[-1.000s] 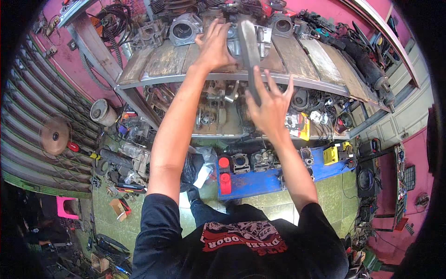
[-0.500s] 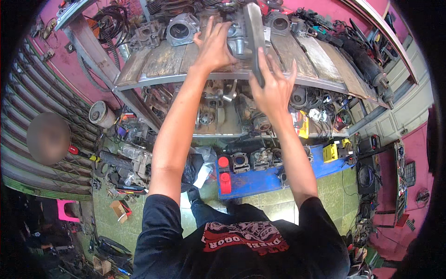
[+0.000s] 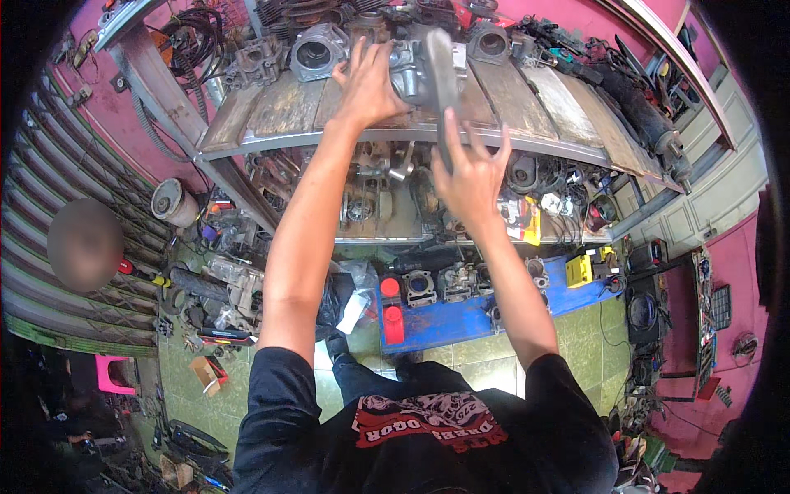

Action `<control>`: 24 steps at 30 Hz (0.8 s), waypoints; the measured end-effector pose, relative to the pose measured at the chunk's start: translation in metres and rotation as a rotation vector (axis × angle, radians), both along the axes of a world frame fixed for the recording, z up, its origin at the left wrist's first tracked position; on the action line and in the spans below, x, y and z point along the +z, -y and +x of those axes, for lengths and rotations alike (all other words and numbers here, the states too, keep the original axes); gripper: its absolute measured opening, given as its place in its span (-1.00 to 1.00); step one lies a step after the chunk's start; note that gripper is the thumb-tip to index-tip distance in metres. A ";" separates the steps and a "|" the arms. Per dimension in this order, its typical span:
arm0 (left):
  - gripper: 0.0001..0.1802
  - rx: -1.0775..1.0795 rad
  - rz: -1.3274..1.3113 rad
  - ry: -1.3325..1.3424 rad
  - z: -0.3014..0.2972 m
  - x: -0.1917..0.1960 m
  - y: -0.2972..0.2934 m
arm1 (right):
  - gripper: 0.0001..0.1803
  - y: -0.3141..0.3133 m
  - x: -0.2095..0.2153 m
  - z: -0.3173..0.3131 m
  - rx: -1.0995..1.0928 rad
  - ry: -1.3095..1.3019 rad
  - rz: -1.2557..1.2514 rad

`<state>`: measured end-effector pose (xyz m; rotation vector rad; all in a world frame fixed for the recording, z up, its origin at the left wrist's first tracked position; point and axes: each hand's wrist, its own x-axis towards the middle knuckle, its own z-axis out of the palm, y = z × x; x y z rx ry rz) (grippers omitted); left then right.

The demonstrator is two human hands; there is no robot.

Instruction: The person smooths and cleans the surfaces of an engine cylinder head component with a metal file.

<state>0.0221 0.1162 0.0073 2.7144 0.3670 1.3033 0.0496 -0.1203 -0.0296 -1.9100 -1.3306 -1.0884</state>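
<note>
My left hand (image 3: pixel 368 89) is at the shelf top, its thumb and fingers curved around the near left side of a silvery metal engine part (image 3: pixel 406 81). Just right of that part, a long flat grey metal bar (image 3: pixel 445 78) stands up from my right hand (image 3: pixel 472 171). The bar is pinched near its lower end, with my other fingers partly stretched out. Motion blurs its upper end, so its exact kind cannot be told. A round-bored engine casing (image 3: pixel 319 53) sits left of my left hand, and a similar casing (image 3: pixel 490 41) lies beyond the bar to the right.
The wooden plank shelf (image 3: pixel 284 105) has a metal front edge, with more engine parts below. Under it, a blue bench (image 3: pixel 444 331) bears cylinder parts and red containers (image 3: pixel 393 323). A dark cylindrical part (image 3: pixel 646 107) lies at the right. A person (image 3: pixel 85 247) is at the left.
My right hand has shifted slightly left and down with the bar, which is now more blurred. My left hand stays beside the engine part, a little lower.
</note>
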 end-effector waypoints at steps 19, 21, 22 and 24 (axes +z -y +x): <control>0.32 0.050 -0.073 -0.073 0.001 -0.001 -0.005 | -0.19 0.029 -0.024 0.016 0.048 -0.073 0.050; 0.10 0.001 -0.049 0.008 0.000 -0.003 -0.004 | -0.20 0.028 -0.018 0.021 0.007 -0.091 0.027; 0.10 -0.002 -0.051 0.007 0.001 -0.004 -0.003 | -0.20 0.031 -0.024 0.019 0.004 -0.092 0.025; 0.05 0.046 -0.003 0.031 0.002 -0.006 -0.007 | -0.22 0.037 -0.044 0.012 0.054 -0.200 0.040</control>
